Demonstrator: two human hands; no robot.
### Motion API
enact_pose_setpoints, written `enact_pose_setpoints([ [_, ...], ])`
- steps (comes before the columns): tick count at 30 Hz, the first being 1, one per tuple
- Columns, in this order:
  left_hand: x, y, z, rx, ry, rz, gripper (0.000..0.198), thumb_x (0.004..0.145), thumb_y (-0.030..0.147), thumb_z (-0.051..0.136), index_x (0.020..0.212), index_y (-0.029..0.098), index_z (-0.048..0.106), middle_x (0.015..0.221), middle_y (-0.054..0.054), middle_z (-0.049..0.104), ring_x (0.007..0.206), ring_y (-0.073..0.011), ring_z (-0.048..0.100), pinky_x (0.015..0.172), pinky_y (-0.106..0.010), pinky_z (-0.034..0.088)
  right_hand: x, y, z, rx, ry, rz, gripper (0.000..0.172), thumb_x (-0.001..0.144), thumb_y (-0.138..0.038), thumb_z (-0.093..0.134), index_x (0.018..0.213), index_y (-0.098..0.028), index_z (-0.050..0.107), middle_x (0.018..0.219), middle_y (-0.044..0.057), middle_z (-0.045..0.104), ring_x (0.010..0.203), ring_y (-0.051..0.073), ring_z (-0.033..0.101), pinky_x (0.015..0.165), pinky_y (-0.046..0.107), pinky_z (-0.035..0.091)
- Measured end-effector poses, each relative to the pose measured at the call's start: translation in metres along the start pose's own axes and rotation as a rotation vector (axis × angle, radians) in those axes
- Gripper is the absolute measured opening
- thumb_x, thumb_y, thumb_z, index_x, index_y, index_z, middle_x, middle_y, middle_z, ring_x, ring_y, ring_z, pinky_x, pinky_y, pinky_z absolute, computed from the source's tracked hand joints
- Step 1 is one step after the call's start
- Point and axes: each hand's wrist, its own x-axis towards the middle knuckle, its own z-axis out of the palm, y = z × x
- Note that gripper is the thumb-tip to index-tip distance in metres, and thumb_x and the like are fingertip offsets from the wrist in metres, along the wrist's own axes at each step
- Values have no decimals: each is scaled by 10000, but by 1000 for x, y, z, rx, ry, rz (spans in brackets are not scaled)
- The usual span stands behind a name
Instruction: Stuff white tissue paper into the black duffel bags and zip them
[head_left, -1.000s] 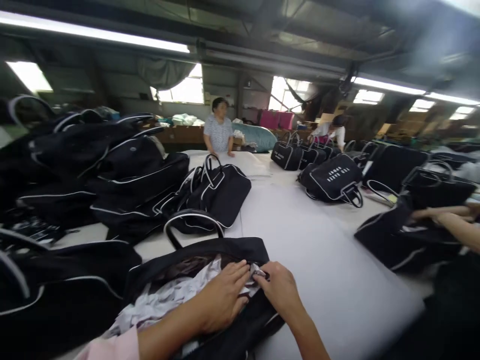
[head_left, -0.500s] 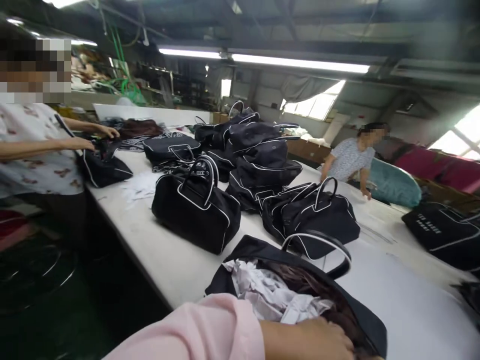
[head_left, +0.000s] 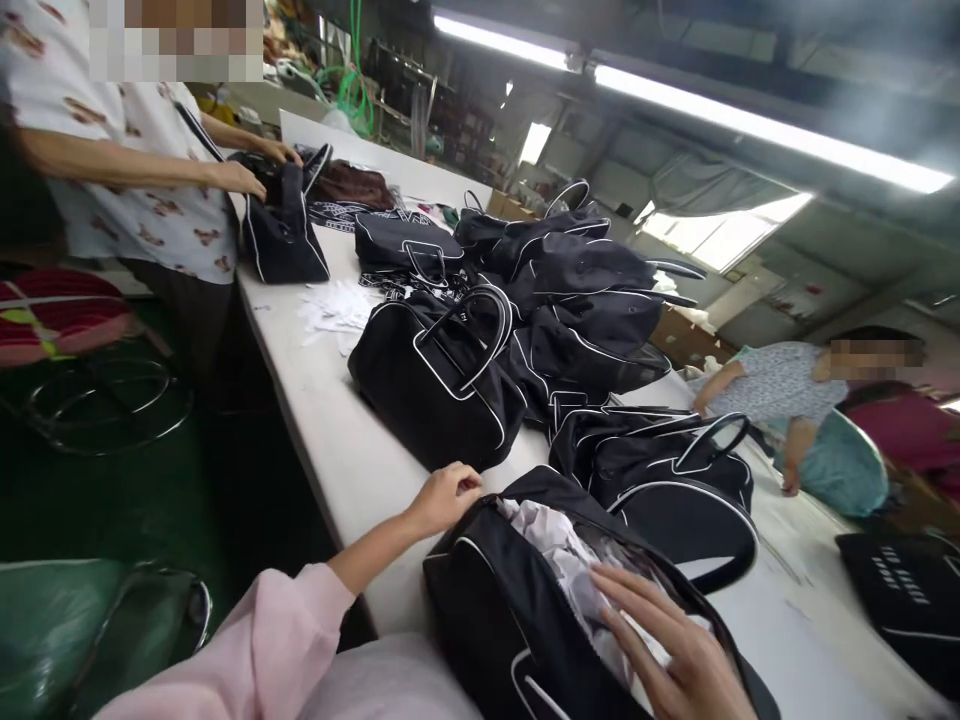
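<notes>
A black bag with white piping (head_left: 487, 600) stands at the near edge of the table, its top unzipped. Crumpled white paper (head_left: 551, 535) fills the opening. At the bag's left end is my left hand (head_left: 448, 497), fingers curled together by the end of the zip opening; what they pinch is too small to make out. Over the paper lies my right hand (head_left: 679, 635), fingers stretched out and apart, touching the stuffing. One looped handle (head_left: 750, 530) flops over the bag's far side.
Another black bag (head_left: 435, 390) stands just beyond, with a pile of similar bags (head_left: 592, 270) behind. At left a co-worker handles a bag (head_left: 281, 230); another person leans over the table (head_left: 307, 400) at right. A green stool (head_left: 60, 620) sits lower left.
My left hand has come out of the bag's opening and moved to its left end. My right hand has come into view over the paper. The view has tilted.
</notes>
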Motion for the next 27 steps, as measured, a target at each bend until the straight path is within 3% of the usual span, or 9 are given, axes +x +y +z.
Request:
enact_pose_setpoints([
  [2, 8, -23, 9, -76, -90, -21, 243, 804, 249, 629, 1020, 162, 699, 1011, -72, 689, 906, -204, 647, 803, -314, 534, 54, -26, 13, 19, -29, -157, 401, 978, -339, 449, 1358, -315, 577, 1462, 41, 503, 1347, 254, 466, 1128, 447, 412],
  [4, 11, -33, 22, -143, -143, -20, 294, 811, 286, 640, 1077, 174, 697, 1075, -67, 688, 980, -203, 642, 847, -304, 527, 97, -43, 26, 24, -106, -262, 412, 987, -266, 446, 1382, -328, 543, 1496, 21, 463, 1383, 239, 407, 1151, 461, 367],
  [7, 15, -39, 34, -186, -146, -36, 315, 821, 285, 613, 1099, 160, 693, 1092, -85, 659, 1001, -211, 619, 893, -328, 496, 132, -45, 45, 60, -219, -275, 322, 984, -210, 459, 1212, -281, 675, 1272, 33, 651, 1200, 217, 548, 1059, 411, 424],
  [10, 22, -46, 35, -212, -178, -83, 378, 780, 263, 627, 1135, 139, 668, 1072, -93, 640, 931, -213, 606, 843, -348, 489, 133, -33, 57, 82, -175, -150, 222, 939, -173, 547, 836, -187, 743, 922, 42, 709, 935, 184, 601, 875, 316, 476],
  [12, 26, -52, 34, -249, -256, -90, 381, 755, 269, 650, 1114, 145, 670, 1062, -80, 643, 900, -198, 597, 812, -331, 483, 123, -28, 64, 58, -140, -90, 248, 918, -146, 573, 709, -169, 704, 837, 44, 683, 891, 181, 582, 802, 288, 473],
  [17, 29, -60, 27, -301, -465, -108, 335, 775, 364, 652, 1014, 136, 594, 763, 12, 573, 707, -131, 539, 629, -241, 433, 92, -33, 83, -150, -163, -36, 314, 947, -113, 483, 699, -161, 672, 846, 73, 666, 880, 221, 568, 810, 353, 452],
  [21, 32, -60, 23, -211, -571, -101, 406, 824, 517, 611, 972, 156, 499, 721, 40, 524, 625, -112, 488, 535, -214, 388, 92, -38, 82, -118, -241, 13, 318, 952, -118, 469, 748, -165, 709, 877, 77, 688, 927, 225, 602, 860, 345, 451],
  [24, 38, -51, 24, -59, -526, -9, 423, 798, 470, 690, 1013, 168, 486, 818, 19, 534, 702, -129, 512, 598, -231, 430, 104, -34, 76, -67, -317, 57, 309, 931, -111, 486, 755, -164, 735, 884, 80, 716, 927, 204, 639, 840, 286, 455],
  [27, 42, -36, 26, 125, -437, 189, 233, 849, 305, 679, 969, 185, 519, 966, -15, 537, 843, -157, 524, 735, -271, 435, 114, -28, 75, -69, -331, 95, 277, 896, -122, 514, 720, -158, 725, 871, 79, 729, 897, 191, 659, 811, 254, 448],
])
